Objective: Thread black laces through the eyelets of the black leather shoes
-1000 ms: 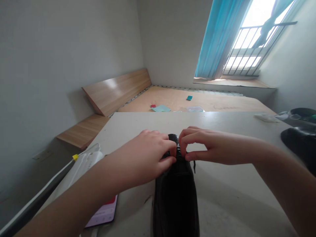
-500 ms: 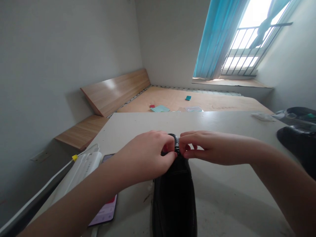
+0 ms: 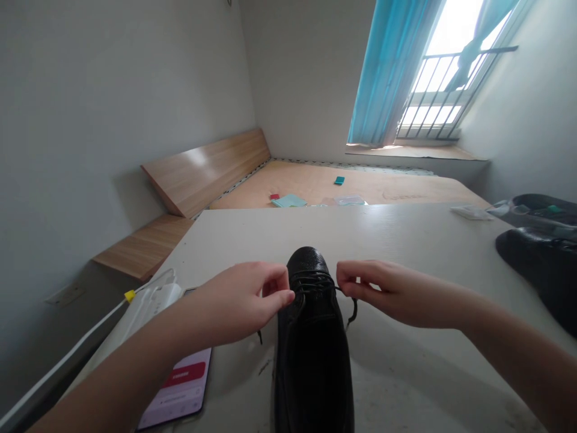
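A black lace-up shoe rests on the white table, its toe pointing away from me and its opening toward me. At its left side, my left hand pinches one black lace, whose loose tip hangs below the fingers. On the other side, my right hand has the other lace pinched between closed fingers, with the end curling down. Laces cross over the upper between both hands.
A phone and a white power strip with a cable lie at the left. Another black shoe is at the right, before a clear container. Beyond the white table is a bed board.
Both hands have moved apart from over the shoe's front, one to each side. The toe and crossed laces now show, and the lace ends stretch outward.
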{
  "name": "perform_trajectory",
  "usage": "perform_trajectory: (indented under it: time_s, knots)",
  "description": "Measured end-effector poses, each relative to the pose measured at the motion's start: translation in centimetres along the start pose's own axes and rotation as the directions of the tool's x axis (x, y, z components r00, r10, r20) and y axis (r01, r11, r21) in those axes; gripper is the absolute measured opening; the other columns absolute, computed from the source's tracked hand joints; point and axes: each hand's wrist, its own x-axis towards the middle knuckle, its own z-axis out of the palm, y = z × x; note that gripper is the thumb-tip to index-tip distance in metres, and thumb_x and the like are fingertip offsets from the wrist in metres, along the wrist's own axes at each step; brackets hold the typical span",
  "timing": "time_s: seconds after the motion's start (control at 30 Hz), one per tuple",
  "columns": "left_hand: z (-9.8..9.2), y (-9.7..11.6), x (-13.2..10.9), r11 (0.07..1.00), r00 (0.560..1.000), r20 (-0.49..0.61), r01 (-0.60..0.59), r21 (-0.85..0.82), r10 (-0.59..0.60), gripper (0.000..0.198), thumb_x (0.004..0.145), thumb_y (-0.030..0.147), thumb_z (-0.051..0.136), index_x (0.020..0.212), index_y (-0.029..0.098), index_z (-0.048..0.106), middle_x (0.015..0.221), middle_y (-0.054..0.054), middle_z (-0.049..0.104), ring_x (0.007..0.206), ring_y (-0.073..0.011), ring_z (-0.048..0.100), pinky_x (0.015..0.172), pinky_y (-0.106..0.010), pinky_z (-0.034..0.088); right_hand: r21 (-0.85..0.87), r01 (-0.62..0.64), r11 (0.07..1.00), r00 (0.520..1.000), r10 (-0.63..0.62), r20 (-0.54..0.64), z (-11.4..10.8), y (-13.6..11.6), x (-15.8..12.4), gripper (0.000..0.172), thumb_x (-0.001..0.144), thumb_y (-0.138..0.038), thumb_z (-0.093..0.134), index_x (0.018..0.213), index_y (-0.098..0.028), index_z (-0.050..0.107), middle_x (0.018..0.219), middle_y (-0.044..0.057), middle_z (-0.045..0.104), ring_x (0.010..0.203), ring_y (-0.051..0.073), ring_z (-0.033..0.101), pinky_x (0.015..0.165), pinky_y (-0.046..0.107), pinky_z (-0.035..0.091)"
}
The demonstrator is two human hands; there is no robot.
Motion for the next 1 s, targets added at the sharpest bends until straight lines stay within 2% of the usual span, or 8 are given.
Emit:
perform_trajectory:
  time_s: [0.17, 0.27, 0.37, 0.47, 0.6, 0.73, 0.83, 1.0]
  knots:
    - [1.3, -0.5, -0.1, 0.951, 0.995, 0.099, 0.048, -0.306, -0.018, 0.028, 0.088, 0.039, 0.043, 0.071, 0.019, 0.053, 0.07, 0.003, 0.05, 0.071, -0.016, 0.047, 0.065, -0.028, 0.034, 0.481, -0.037, 0.876, 0.998, 0.012, 0.055, 1.3, 1.2, 0.5, 0.036, 0.091, -0.049, 0.051, 0.072, -0.018, 0.049, 0.068, -0.002, 0.047, 0.065, 0.012, 0.04, 0.061, 0.026, 0.032]
    - [1.9, 0.2, 0.0, 0.89, 0.995, 0.099, 0.019, -0.456, 0.03, 0.029, 0.086, 0.036, 0.044, 0.062, 0.019, 0.045, 0.064, 0.004, 0.043, 0.066, -0.0144, 0.041, 0.065, -0.027, 0.032, 0.808, -0.098, 0.581, 0.994, 0.096, 0.052, 2.1, 1.3, 1.1, 0.038, 0.081, -0.051, 0.065, 0.074, -0.016, 0.053, 0.067, -0.003, 0.047, 0.061, 0.009, 0.039, 0.057, 0.023, 0.028]
    - [2.3, 0.5, 0.3, 0.831, 0.998, 0.031, -0.025, -0.556, 0.051, 0.032, 0.084, 0.036, 0.042, 0.056, 0.02, 0.039, 0.06, 0.003, 0.042, 0.065, -0.0146, 0.041, 0.068, -0.028, 0.034, 0.936, -0.124, 0.33, 0.985, 0.157, 0.075, 2.7, 1.2, 1.3, 0.04, 0.074, -0.049, 0.073, 0.073, -0.016, 0.051, 0.071, -0.004, 0.044, 0.062, 0.008, 0.041, 0.057, 0.021, 0.028]
    - [2.6, -0.3, 0.5, 0.847, 0.999, -0.044, -0.021, -0.531, -0.003, 0.032, 0.083, 0.037, 0.041, 0.056, 0.02, 0.036, 0.059, 0.004, 0.038, 0.063, -0.0147, 0.039, 0.066, -0.028, 0.033, 0.927, -0.125, 0.353, 0.987, 0.142, 0.078, 2.9, 1.6, 0.8, 0.036, 0.077, -0.046, 0.071, 0.073, -0.016, 0.052, 0.073, -0.003, 0.046, 0.066, 0.009, 0.043, 0.06, 0.022, 0.03]
    - [2.5, -1.6, 0.4, 0.893, 0.998, -0.017, 0.04, -0.448, -0.054, 0.032, 0.083, 0.04, 0.045, 0.058, 0.02, 0.038, 0.058, 0.005, 0.032, 0.059, -0.0138, 0.033, 0.059, -0.028, 0.027, 0.877, -0.139, 0.46, 0.986, 0.142, 0.082, 2.8, 2.6, -0.5, 0.038, 0.083, -0.05, 0.064, 0.072, -0.016, 0.052, 0.071, -0.001, 0.05, 0.067, 0.011, 0.043, 0.063, 0.024, 0.032]
    - [1.7, -1.2, 0.3, 0.84, 0.997, -0.034, 0.035, -0.542, -0.064, 0.03, 0.081, 0.042, 0.051, 0.062, 0.018, 0.054, 0.065, 0.002, 0.049, 0.069, -0.0159, 0.045, 0.07, -0.029, 0.034, 0.885, -0.111, 0.452, 0.992, 0.106, 0.07, 2.7, 2.3, -1.0, 0.034, 0.084, -0.047, 0.065, 0.076, -0.015, 0.057, 0.072, 0.0, 0.051, 0.066, 0.01, 0.041, 0.06, 0.023, 0.03]
    - [1.5, -0.4, 0.4, 0.77, 0.998, -0.039, 0.012, -0.639, -0.048, 0.026, 0.082, 0.041, 0.056, 0.078, 0.019, 0.07, 0.085, -0.001, 0.066, 0.088, -0.0191, 0.055, 0.084, -0.031, 0.038, 0.893, -0.056, 0.447, 0.987, 0.16, -0.018, 2.7, 0.9, -0.6, 0.029, 0.079, -0.044, 0.071, 0.083, -0.016, 0.065, 0.081, 0.001, 0.053, 0.07, 0.01, 0.042, 0.061, 0.022, 0.032]
    - [2.2, 0.0, 0.8, 0.767, 0.998, -0.067, -0.051, -0.639, 0.01, 0.03, 0.08, 0.045, 0.064, 0.095, 0.021, 0.074, 0.097, -0.004, 0.074, 0.099, -0.0242, 0.063, 0.087, -0.034, 0.042, 0.758, 0.025, 0.652, 0.945, 0.231, -0.23, 3.2, -0.9, 0.6, 0.03, 0.076, -0.047, 0.069, 0.083, -0.018, 0.071, 0.08, 0.002, 0.059, 0.07, 0.012, 0.044, 0.06, 0.025, 0.033]
